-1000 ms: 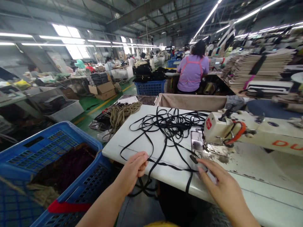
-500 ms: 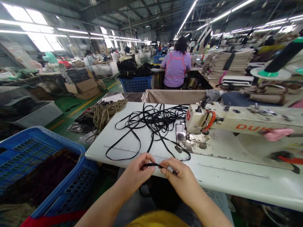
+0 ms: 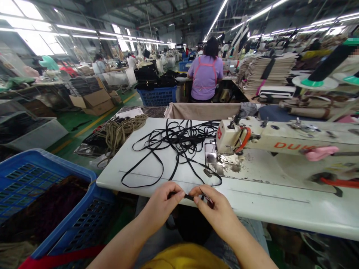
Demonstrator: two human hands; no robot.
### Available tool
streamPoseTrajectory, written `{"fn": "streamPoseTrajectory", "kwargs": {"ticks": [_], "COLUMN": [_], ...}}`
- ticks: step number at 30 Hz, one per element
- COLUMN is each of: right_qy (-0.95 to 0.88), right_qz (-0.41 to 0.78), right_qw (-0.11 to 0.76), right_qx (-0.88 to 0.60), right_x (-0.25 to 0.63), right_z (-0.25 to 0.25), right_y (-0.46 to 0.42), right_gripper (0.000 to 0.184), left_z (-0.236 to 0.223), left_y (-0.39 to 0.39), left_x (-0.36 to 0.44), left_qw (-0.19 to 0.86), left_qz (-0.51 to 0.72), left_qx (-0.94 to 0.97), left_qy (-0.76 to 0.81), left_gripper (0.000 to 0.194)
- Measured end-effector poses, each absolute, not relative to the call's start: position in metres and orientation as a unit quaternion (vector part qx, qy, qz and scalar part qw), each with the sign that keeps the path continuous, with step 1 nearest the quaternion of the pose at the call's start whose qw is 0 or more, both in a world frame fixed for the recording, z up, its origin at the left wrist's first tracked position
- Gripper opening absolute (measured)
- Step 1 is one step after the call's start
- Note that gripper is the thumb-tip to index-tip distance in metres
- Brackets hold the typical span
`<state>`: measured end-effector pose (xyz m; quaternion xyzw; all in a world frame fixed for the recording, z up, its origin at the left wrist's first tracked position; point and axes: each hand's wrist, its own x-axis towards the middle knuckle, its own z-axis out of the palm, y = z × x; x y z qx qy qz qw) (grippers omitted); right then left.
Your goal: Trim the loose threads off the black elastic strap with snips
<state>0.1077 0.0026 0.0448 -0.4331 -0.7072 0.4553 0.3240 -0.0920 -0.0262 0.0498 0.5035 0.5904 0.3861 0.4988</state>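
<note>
Just over the table's front edge, my left hand (image 3: 162, 203) pinches a narrow black strap (image 3: 189, 197) between thumb and fingers. My right hand (image 3: 214, 205) grips the same strap a short way along, thumb against forefinger. A slim, dark, pointed tool (image 3: 206, 195) also lies within the right hand; its kind is hard to make out. Beyond the hands, a tangled heap of black strap (image 3: 182, 138) spreads over the white sewing table (image 3: 112, 178), its loops reaching towards me. The sewing machine (image 3: 280, 144) stands to the right of the heap.
A blue plastic basket (image 3: 97, 179) with dark cloth stands at the left. Tan straps (image 3: 117, 136) are bundled by the table's left edge. Behind the table are a fabric-lined bin (image 3: 204, 111) and a seated co-worker (image 3: 206, 78). Thread cones (image 3: 322, 65) rise at the right.
The fingertips have shifted along the strap, and less of it shows between them. More of the pointed tool shows in my right hand. The view has moved slightly.
</note>
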Motion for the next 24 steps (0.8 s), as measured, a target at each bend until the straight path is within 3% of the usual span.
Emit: {"fn": "streamPoseTrajectory", "kwargs": {"ticks": [6,19,24], "right_qy": [-0.752,-0.784,-0.782], "right_qz": [0.387,0.313,0.273], "right_qw": [0.310,0.279,0.329], "right_qx": [-0.435,-0.458,-0.453], "right_x": [0.107,0.112,0.121], "right_z": [0.044,0.043,0.042], "right_y": [-0.002,-0.003,-0.003], "right_gripper": [0.010,0.017,0.014], "left_z": [0.054,0.051,0.051], "left_y": [-0.024,-0.023,-0.023], "left_x": [-0.082,-0.078,-0.080], "left_qw": [0.436,0.472,0.493], "left_qz": [0.330,0.321,0.326], "left_qx": [0.607,0.598,0.574], "left_qy": [0.577,0.563,0.567], "left_gripper": [0.023,0.024,0.024]}}
